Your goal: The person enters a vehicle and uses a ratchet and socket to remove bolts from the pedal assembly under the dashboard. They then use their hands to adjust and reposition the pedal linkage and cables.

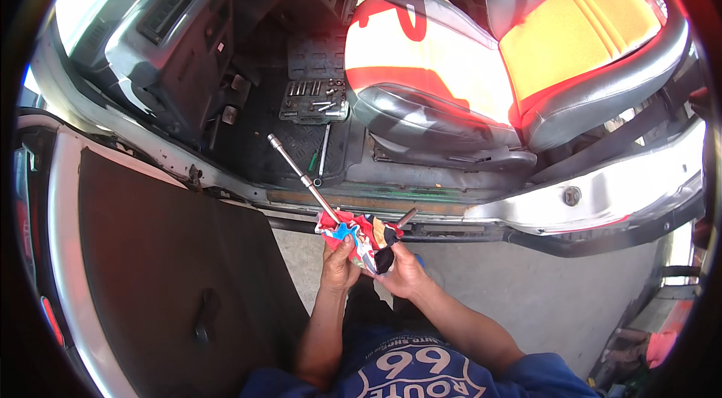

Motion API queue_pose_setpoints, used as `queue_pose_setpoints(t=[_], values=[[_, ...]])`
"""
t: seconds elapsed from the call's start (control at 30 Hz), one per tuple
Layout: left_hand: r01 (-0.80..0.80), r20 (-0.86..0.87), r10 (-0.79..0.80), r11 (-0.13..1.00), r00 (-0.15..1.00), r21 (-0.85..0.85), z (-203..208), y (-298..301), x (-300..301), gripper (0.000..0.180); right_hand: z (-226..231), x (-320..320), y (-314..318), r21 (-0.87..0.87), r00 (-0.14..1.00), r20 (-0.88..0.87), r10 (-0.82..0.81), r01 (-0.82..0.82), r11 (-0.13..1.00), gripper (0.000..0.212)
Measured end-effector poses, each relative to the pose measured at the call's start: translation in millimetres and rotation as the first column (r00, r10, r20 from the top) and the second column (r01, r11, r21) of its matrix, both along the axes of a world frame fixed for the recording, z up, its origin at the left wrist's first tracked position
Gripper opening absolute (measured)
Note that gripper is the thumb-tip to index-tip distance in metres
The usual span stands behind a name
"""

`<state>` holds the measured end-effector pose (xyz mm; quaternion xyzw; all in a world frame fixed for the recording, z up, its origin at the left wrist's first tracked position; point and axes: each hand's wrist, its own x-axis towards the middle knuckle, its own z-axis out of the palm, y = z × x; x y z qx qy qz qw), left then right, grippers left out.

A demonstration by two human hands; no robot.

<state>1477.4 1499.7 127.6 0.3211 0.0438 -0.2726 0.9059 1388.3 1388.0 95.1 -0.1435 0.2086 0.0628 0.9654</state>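
Observation:
My left hand [340, 266] and my right hand [404, 272] are closed side by side around a crumpled, multicoloured rag [365, 236]. From the rag's left side a long chrome bar [301, 175], like a socket extension, slants up and away to the left. A short metal rod end [408, 216] sticks out at the right of the rag. Whether both metal parts belong to one tool is hidden by the cloth. Beyond the bar, on the vehicle floor, lie a long wrench [324, 151] and a small green-handled tool [312, 163].
An open socket set case [314, 100] rests on the floor mat near the pedals [235, 97]. The red, white and black driver's seat [429, 60] stands to its right. An open door [173, 248] fills the lower left, and the door sill [376, 206] runs just beyond my hands.

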Motion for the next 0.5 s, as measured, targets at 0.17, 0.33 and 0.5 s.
queue_pose_setpoints(t=[0.17,0.33,0.5], values=[[-0.077,-0.116,0.097,0.983,0.989,0.167,13,-9,14,0.043,33,12,-2,-0.279,0.991,0.073,-0.115,0.131,0.952,0.040],[-0.225,0.329,0.035,0.797,0.944,0.561,20,-33,5,0.036,69,9,-17,-0.932,0.955,0.297,0.003,0.289,0.217,0.038],[-0.461,0.597,0.049,0.687,0.800,0.561,41,-67,-14,0.033,82,4,-23,-0.887,0.892,0.445,0.079,0.451,-0.101,0.047]])
